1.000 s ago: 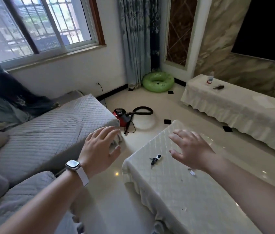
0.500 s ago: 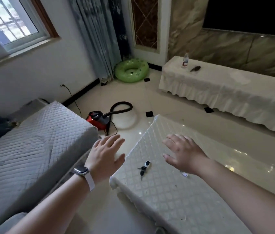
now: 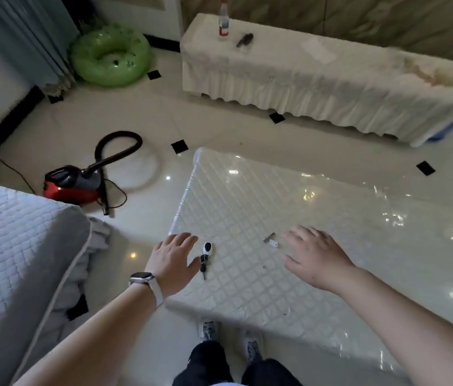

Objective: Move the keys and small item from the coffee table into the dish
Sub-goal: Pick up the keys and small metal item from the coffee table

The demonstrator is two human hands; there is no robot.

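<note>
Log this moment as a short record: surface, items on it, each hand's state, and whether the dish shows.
surface: coffee table under a glossy quilted cover
keys: keys with a white fob, lying near the table's left edge
small item: small item, white and metal, lying ahead of the right hand
left hand: left hand open, empty, beside the keys
right hand: right hand open, empty
dish: none in view

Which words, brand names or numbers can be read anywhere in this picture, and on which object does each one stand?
None can be read.
bottle on the far covered bench: it has a red label, too small and blurred to read.
watch on the left wrist: the face is dark, with no digits showing.
key fob on the coffee table: no legible marking.
vacuum cleaner: no brand visible.
</note>
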